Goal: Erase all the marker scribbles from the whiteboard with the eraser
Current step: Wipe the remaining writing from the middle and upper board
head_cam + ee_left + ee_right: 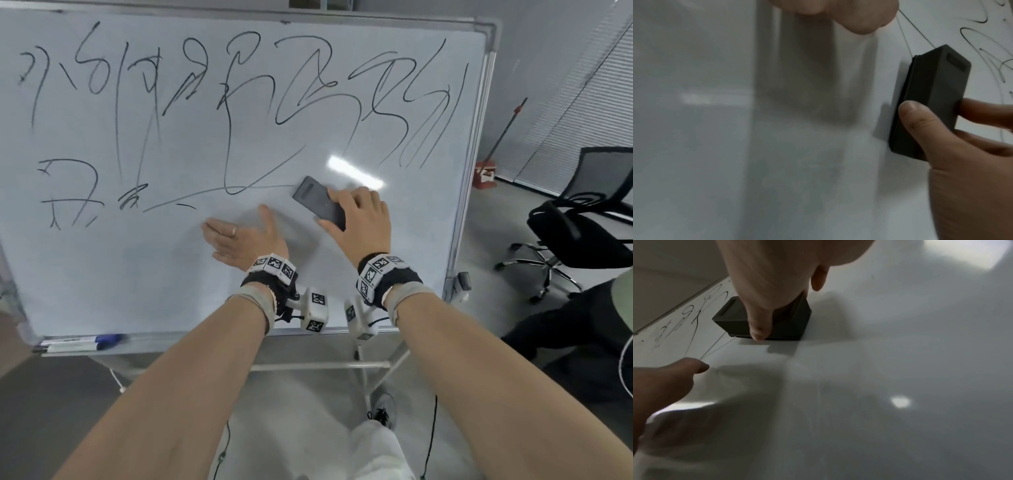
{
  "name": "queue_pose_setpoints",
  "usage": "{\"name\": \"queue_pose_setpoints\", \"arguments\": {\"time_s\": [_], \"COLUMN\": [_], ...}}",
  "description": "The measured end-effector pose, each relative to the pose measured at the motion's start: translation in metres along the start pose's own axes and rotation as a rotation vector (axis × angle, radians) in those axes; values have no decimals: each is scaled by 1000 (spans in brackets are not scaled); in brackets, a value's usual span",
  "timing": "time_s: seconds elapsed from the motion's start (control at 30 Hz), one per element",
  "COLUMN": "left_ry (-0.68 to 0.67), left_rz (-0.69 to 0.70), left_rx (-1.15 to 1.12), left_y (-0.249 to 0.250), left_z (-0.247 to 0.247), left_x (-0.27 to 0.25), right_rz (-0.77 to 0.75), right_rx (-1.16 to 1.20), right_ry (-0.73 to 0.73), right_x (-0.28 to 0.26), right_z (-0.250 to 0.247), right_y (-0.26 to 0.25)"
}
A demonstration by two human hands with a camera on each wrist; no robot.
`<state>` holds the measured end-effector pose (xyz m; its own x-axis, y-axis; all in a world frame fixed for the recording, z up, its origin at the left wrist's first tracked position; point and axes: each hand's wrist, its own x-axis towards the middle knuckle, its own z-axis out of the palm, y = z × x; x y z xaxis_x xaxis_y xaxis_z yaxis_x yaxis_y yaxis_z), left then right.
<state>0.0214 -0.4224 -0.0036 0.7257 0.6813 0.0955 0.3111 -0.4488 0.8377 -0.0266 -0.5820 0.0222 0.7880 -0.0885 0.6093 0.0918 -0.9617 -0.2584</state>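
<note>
The right hand (361, 219) is gripping the dark rectangular plastic eraser (318, 202) flat against the white-surfaced whiteboard (394, 246), its long axis running up-left toward black marker scribbles (239, 102), while the open left hand (245, 240) is bracing just left.

Head view looks down; both wrist views, close along the whiteboard (102, 274), share the eraser (929, 100).

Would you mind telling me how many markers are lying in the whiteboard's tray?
2. Both lie side by side at the left end of the tray: a blue-capped marker behind and a second marker in front. The forearms hide part of the tray.
</note>
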Motion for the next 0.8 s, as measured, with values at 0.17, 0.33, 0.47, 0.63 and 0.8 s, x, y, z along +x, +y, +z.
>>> {"name": "queue_pose_setpoints", "arguments": {"time_s": [0.17, 0.33, 0.47, 0.63, 0.8], "left_ry": [-69, -156, -166, -144, -93], "left_rz": [124, 196, 115, 117, 77], "left_rx": [-27, -2, 33, -4, -56], "left_y": [37, 69, 66, 66, 66], "left_z": [9, 17, 22, 23, 25], "left_x": [-34, -62, -74, -68, -59], "right_rz": [251, 452, 525, 584, 128], "right_rx": [-31, 0, -6, 85, 81], "right_ry": [72, 166, 218, 214, -9], "right_x": [2, 18, 28, 35, 24], "right_z": [-30, -69, -82, -83, -59], "right_y": [39, 73, 84, 87, 63]}}
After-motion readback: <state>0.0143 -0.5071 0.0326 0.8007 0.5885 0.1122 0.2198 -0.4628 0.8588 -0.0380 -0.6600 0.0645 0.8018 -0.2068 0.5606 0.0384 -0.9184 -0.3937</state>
